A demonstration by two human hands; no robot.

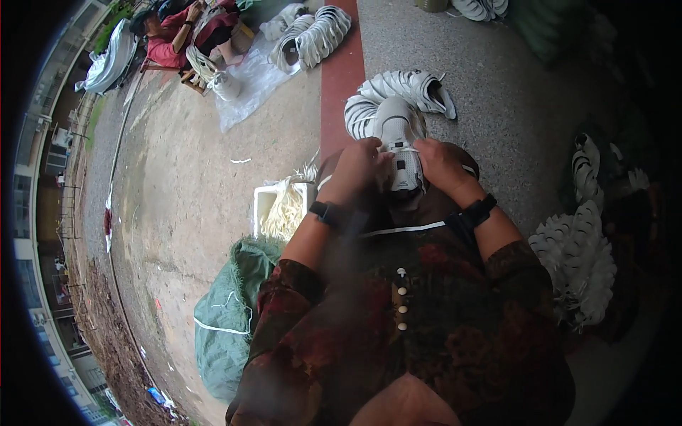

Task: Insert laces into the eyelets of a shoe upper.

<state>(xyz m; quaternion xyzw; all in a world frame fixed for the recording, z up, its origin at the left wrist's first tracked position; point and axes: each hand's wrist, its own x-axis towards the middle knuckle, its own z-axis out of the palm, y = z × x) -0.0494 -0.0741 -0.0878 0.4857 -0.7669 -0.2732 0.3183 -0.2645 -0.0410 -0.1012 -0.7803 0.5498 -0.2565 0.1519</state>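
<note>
A white-and-grey shoe upper (400,135) lies over my lap, its mesh part toward me and small black patches along its middle. My left hand (357,169) grips its left edge, fingers bent inward over the eyelet area and partly blurred. On the opposite edge, my right hand (442,165) is closed with the thumb and fingers pressed on the upper. Whether either hand also pinches a lace cannot be made out. Just beyond sits a curved row of nested white shoe uppers (398,86), touching or nearly touching the one I hold.
A white foam box (264,206) of pale laces (285,213) stands left of my knees, beside a green woven sack (227,326). More stacked uppers (577,263) lie at my right. Far left, a seated person (174,46) works near plastic sheeting (245,96) and further uppers (312,39).
</note>
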